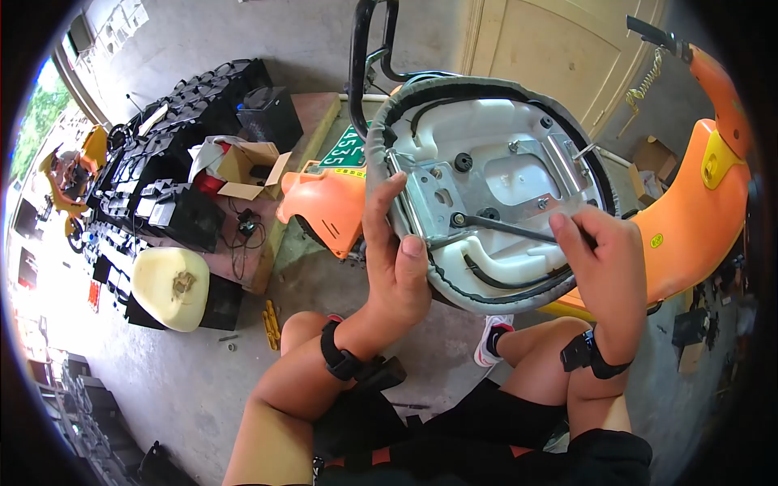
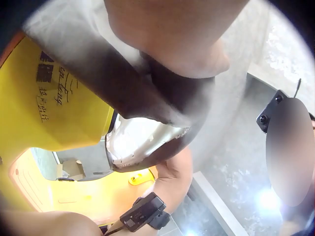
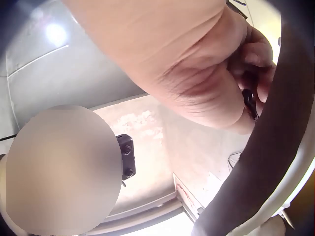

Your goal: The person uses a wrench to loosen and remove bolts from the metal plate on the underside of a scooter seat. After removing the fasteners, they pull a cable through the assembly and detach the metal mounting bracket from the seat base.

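A scooter seat (image 1: 494, 113) is raised with its white underside toward me, a metal bracket (image 1: 429, 190) bolted across it. My left hand (image 1: 397, 263) grips the seat's lower left rim, thumb on the near side and index finger along the edge of the bracket. My right hand (image 1: 604, 259) holds the end of a dark wrench (image 1: 510, 230) between thumb and curled fingers. The wrench's other end sits at a bolt (image 1: 459, 219) on the bracket. In the right wrist view, a dark piece of the wrench (image 3: 250, 101) shows among the fingers.
The orange scooter body (image 1: 681, 223) stands behind and right of the seat. A black grab rail (image 1: 357, 65) rises behind it. Several black batteries (image 1: 174, 113), an open cardboard box (image 1: 251, 168) and a cream seat foam (image 1: 166, 283) are at the left. Yellow-handled tool (image 1: 271, 326) lies on the floor.
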A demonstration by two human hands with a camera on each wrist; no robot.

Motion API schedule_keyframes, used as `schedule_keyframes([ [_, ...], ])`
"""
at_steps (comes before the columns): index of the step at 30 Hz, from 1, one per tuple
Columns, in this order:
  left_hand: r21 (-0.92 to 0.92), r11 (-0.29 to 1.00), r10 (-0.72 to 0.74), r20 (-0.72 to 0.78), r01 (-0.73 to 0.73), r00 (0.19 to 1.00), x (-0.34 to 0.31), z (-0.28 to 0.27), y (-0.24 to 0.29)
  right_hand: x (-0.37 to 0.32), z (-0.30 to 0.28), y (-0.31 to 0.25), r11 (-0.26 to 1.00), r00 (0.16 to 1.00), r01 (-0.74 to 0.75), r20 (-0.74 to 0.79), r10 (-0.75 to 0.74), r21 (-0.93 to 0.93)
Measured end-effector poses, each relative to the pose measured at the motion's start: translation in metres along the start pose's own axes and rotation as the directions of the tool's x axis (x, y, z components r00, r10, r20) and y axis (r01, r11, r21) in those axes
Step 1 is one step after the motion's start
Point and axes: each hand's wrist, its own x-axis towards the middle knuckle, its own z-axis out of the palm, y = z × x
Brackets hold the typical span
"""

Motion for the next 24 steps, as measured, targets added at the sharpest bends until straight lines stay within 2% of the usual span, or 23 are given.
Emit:
schedule_keyframes([
  [1, -0.001, 1.000, -0.001, 0.000, 0.001, 1.000, 0.000, 0.000, -0.002, -0.005, -0.004, -0.005, 1.000, 1.000, -0.001, 0.000, 0.001, -0.001],
  [3, -0.062, 0.998, 0.021, -0.027, -0.023, 0.999, -0.001, 0.001, -0.007, -0.018, -0.009, -0.017, 0.998, 0.986, 0.038, 0.163, -0.047, 0.058],
  [5, -0.036, 0.999, 0.018, -0.045, -0.020, 0.999, -0.002, -0.001, -0.010, -0.032, -0.004, -0.023, 0.991, 0.986, 0.060, 0.145, -0.078, 0.123],
  [7, -0.011, 1.000, 0.015, -0.061, -0.016, 0.998, -0.003, -0.003, -0.013, -0.040, -0.005, -0.032, 0.974, 0.962, 0.164, 0.191, -0.193, 0.158],
  [8, -0.028, 0.999, 0.041, -0.053, -0.043, 0.998, -0.004, -0.004, -0.017, -0.042, -0.006, -0.034, 0.974, 0.950, 0.155, 0.245, -0.193, 0.165],
  [9, -0.044, 0.997, 0.068, -0.046, -0.070, 0.997, -0.005, -0.004, -0.018, -0.043, -0.005, -0.034, 0.974, 0.951, 0.154, 0.243, -0.191, 0.166],
  [11, -0.068, 0.997, 0.041, -0.074, -0.046, 0.996, -0.003, 0.009, -0.007, -0.044, 0.000, -0.034, 0.929, 0.909, 0.346, 0.198, -0.366, 0.130],
  [12, -0.093, 0.995, 0.013, -0.105, -0.023, 0.994, -0.003, 0.013, -0.003, -0.042, -0.003, -0.034, 0.916, 0.882, 0.376, 0.249, -0.400, 0.138],
  [15, -0.044, 0.999, 0.020, -0.096, -0.024, 0.995, -0.002, 0.009, -0.004, -0.044, -0.001, -0.036, 0.883, 0.855, 0.400, 0.248, -0.456, 0.245],
  [19, -0.062, 0.998, 0.015, -0.046, -0.018, 0.999, 0.000, 0.004, -0.004, -0.043, -0.001, -0.037, 0.874, 0.830, 0.421, 0.286, -0.479, 0.245],
  [21, -0.073, 0.997, -0.041, -0.059, 0.037, 0.997, 0.000, 0.006, 0.002, -0.041, 0.002, -0.033, 0.787, 0.733, 0.559, 0.289, -0.616, 0.261],
  [22, -0.073, 0.997, -0.042, -0.059, 0.037, 0.997, -0.001, 0.006, 0.002, -0.041, 0.005, -0.031, 0.787, 0.733, 0.559, 0.289, -0.616, 0.261],
  [24, -0.101, 0.995, 0.005, -0.046, -0.010, 0.999, -0.001, 0.007, 0.001, -0.042, 0.014, -0.027, 0.701, 0.680, 0.681, 0.175, -0.712, 0.209],
])
